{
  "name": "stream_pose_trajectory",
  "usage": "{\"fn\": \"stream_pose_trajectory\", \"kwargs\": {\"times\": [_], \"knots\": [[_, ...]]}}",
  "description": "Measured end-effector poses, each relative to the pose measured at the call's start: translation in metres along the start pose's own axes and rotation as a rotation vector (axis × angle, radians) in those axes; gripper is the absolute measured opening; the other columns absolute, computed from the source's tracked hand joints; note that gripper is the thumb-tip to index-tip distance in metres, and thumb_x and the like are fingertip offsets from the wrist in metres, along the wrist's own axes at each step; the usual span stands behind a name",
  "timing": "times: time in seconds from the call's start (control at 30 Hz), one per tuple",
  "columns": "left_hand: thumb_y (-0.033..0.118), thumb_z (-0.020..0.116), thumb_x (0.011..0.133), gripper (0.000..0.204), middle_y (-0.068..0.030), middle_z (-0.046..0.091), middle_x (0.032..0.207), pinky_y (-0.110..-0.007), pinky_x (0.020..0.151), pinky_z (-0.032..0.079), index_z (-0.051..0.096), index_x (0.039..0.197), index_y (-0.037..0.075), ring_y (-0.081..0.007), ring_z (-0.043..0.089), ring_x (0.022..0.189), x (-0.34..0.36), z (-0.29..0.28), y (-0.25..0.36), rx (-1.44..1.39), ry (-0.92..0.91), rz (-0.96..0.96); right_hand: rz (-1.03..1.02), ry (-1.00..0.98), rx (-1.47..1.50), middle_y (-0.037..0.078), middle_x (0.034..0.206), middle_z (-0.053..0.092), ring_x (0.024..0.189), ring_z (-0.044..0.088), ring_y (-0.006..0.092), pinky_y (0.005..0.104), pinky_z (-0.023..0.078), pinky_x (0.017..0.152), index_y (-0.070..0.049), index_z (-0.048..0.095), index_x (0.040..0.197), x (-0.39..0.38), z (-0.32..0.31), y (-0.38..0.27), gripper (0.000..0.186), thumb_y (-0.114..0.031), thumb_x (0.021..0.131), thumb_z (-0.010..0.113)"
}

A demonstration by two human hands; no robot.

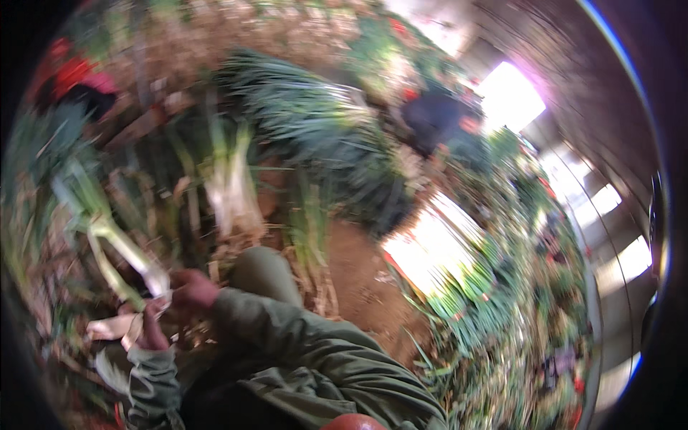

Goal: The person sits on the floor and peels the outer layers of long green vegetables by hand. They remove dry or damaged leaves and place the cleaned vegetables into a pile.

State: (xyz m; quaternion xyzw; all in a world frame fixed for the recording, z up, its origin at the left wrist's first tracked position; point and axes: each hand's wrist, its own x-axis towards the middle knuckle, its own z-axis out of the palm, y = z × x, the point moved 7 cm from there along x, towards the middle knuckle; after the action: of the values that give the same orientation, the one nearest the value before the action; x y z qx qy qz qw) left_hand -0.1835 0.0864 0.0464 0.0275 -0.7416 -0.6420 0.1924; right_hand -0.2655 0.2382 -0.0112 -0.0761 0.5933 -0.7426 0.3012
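I see my right hand [192, 290] and left hand [150, 331] both closed around the white base of a leek [115, 247] at lower left. Its long axis runs diagonally, with the green leaves pointing up-left, away from me, over the dirt floor [358, 272].

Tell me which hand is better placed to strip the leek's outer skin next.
Probably left: the left hand sits low by the loose peeled strip, while the right hand grips the leek near its white base. Blur limits certainty.

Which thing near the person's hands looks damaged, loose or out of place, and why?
A pale peeled strip hangs loose beside the left hand, split away from the leek that the right hand grips near its white end. More husks litter the dirt floor. The picture is blurred, so finer damage cannot be judged.
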Motion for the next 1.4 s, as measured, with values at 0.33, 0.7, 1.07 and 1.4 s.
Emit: {"fn": "stream_pose_trajectory", "kwargs": {"times": [0.33, 0.7, 1.07, 1.4], "knots": [[0.023, 0.054, 0.105, 0.028, -0.0100, 0.061, 0.081, -0.035, 0.071, 0.054, 0.039, 0.112, 0.001, -0.0220, 0.065, 0.075, -0.023, 0.023, 0.037, -0.354, -0.182, 0.064, 0.071, -0.093, 0.277, 0.006, 0.089, 0.064, 0.073, 0.056, 0.0147, 0.0281, 0.045, 0.072, -0.001, 0.067, 0.111, 0.010, 0.038, -0.037, 0.053, -0.050, 0.104, 0.045], [0.010, 0.061, 0.095, 0.023, -0.0139, 0.065, 0.096, -0.041, 0.075, 0.051, 0.058, 0.114, -0.002, -0.0314, 0.064, 0.085, -0.004, 0.018, 0.072, 0.237, -0.300, 0.203, -0.086, -0.154, 0.241, 0.009, 0.082, 0.064, 0.074, 0.064, 0.0199, 0.0333, 0.053, 0.068, -0.001, 0.063, 0.103, 0.061, 0.020, -0.123, 0.029, -0.029, 0.093, 0.061], [0.028, 0.068, 0.085, 0.055, -0.0165, 0.059, 0.113, -0.043, 0.089, 0.045, 0.050, 0.128, 0.000, -0.0322, 0.057, 0.104, -0.011, 0.025, 0.074, 0.370, -0.368, 0.250, -0.450, -0.007, 0.626, -0.003, 0.075, 0.051, 0.062, 0.049, 0.0107, 0.0270, 0.047, 0.054, -0.007, 0.054, 0.100, 0.099, -0.096, -0.250, 0.027, -0.033, 0.104, 0.051], [0.044, 0.075, 0.076, 0.084, -0.0188, 0.053, 0.129, -0.045, 0.101, 0.040, 0.043, 0.141, 0.002, -0.0330, 0.051, 0.121, -0.008, -0.045, -0.010, 0.813, -0.328, 0.015, -0.755, -0.148, 0.792, 0.000, 0.083, 0.049, 0.074, 0.046, 0.0146, 0.0289, 0.041, 0.067, -0.007, 0.050, 0.096, 0.066, -0.184, -0.328, 0.025, -0.030, 0.100, 0.060]]}}
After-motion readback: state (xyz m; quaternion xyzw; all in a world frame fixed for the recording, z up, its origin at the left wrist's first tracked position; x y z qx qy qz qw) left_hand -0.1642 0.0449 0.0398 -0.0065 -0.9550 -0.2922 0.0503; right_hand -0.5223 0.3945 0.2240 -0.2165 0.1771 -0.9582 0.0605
